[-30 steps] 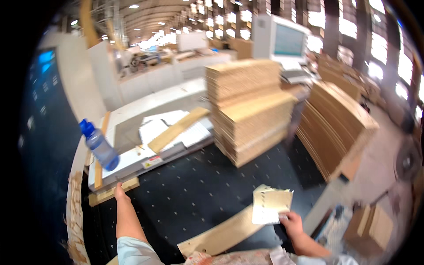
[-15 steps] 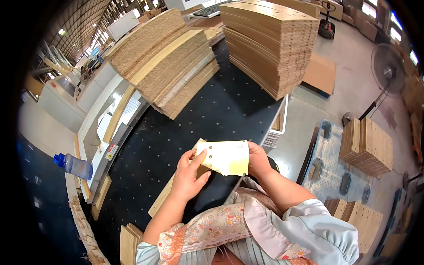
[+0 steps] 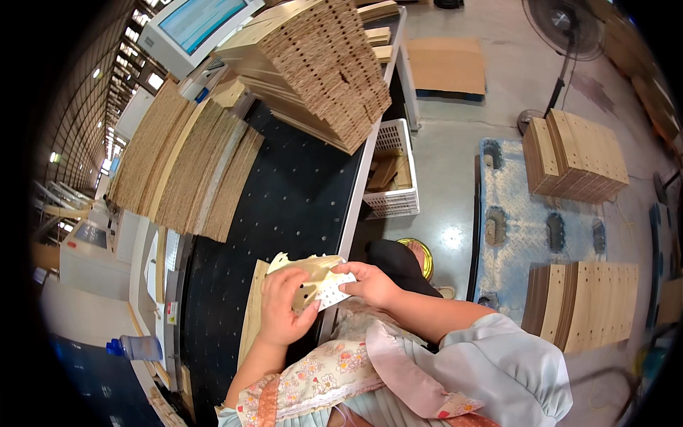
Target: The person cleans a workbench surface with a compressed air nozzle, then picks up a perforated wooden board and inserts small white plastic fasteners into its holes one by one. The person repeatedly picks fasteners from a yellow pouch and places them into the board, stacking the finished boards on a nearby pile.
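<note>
Low over the near end of the black table (image 3: 299,188), I hold a thin pale yellow sheet (image 3: 307,292) with round holes and a ragged far edge. Part of it is folded over and shows a white dotted face. My left hand (image 3: 282,306) is curled around the left part of the sheet, fingers on top and thumb at its near side. My right hand (image 3: 371,283) pinches the white part at the right edge between thumb and fingers. A light wooden strip (image 3: 253,309) lies on the table beside my left hand, partly hidden by it.
Stacks of drilled boards (image 3: 320,71) and edge-on panels (image 3: 192,164) stand on the table. A monitor (image 3: 203,25) is behind. Right of the table are a white crate (image 3: 393,203), a blue pallet (image 3: 523,235), board piles (image 3: 576,156) and a fan (image 3: 562,28). A bottle (image 3: 139,348) stands left.
My view has swung to the right. The sheet, flat and yellow before, is now bent and folded, with white dots showing. My right hand has moved onto the white part.
</note>
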Tool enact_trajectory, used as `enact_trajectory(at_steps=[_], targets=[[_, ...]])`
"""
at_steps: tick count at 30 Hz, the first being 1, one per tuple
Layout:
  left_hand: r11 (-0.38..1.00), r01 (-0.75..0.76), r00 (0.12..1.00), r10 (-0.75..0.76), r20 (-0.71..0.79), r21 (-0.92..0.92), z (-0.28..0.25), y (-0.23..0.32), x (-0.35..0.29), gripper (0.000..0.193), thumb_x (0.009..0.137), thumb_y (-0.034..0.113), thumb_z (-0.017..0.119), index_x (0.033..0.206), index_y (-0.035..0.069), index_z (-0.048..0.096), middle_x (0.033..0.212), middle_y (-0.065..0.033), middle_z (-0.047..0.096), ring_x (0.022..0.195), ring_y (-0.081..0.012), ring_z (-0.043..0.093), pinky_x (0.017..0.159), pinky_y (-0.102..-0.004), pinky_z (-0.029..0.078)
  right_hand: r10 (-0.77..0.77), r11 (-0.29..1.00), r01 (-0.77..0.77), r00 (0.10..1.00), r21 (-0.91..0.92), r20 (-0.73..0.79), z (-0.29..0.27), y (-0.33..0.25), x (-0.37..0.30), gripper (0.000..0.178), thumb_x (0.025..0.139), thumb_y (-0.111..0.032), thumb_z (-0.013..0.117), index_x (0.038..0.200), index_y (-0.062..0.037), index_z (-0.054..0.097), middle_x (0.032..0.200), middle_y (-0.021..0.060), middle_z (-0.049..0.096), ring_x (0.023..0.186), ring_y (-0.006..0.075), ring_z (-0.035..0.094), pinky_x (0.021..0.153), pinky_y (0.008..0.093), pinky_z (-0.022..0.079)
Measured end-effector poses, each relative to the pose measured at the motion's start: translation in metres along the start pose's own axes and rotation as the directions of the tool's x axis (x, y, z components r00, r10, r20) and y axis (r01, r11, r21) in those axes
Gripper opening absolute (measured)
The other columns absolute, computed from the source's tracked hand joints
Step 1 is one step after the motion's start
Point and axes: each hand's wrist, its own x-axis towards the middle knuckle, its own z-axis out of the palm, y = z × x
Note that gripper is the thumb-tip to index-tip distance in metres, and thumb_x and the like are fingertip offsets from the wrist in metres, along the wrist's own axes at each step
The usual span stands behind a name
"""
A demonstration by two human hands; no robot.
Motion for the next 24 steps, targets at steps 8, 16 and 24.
enact_trajectory(at_steps=[8,16,24], targets=[[0.263,0.668,0.741,-0.324,0.588,-0.696,0.015,-0.026,0.000,0.065,0.092,0.037,0.055,0.141,0.001,0.032,0.132,-0.0157,0.049,0.121,-0.0237,0.046,0.105,-0.0359,0.028,-0.295,0.936,0.327,0.930,-0.127,0.217,-0.014,-0.034,-0.034,0.041,0.085,0.004,0.056,0.126,-0.0032,0.051,0.115,0.0032,0.056,0.106,0.0102,0.052,0.093,0.0270,0.042],[0.818,0.108,0.993,-0.117,0.020,-0.565,0.024,-0.007,-0.026,0.061,0.073,0.026,0.075,0.126,0.005,0.052,0.121,-0.0138,0.050,0.118,-0.0294,0.044,0.101,-0.0395,0.032,-0.307,0.947,0.321,0.923,-0.025,0.231,0.000,-0.046,-0.054,0.036,0.085,0.006,0.059,0.119,-0.0043,0.056,0.117,0.0049,0.056,0.108,0.0119,0.053,0.093,0.0288,0.043],[0.990,0.136,0.984,-0.131,0.118,-0.040,-0.010,0.022,-0.027,0.055,0.076,0.041,0.067,0.126,0.019,0.057,0.124,-0.0110,0.053,0.126,-0.0360,0.036,0.104,-0.0621,0.015,-0.197,0.847,0.351,0.905,-0.399,0.378,0.022,-0.046,-0.075,0.038,0.083,0.007,0.058,0.118,-0.0036,0.056,0.115,0.0012,0.057,0.105,0.0084,0.051,0.091,0.0254,0.042]])
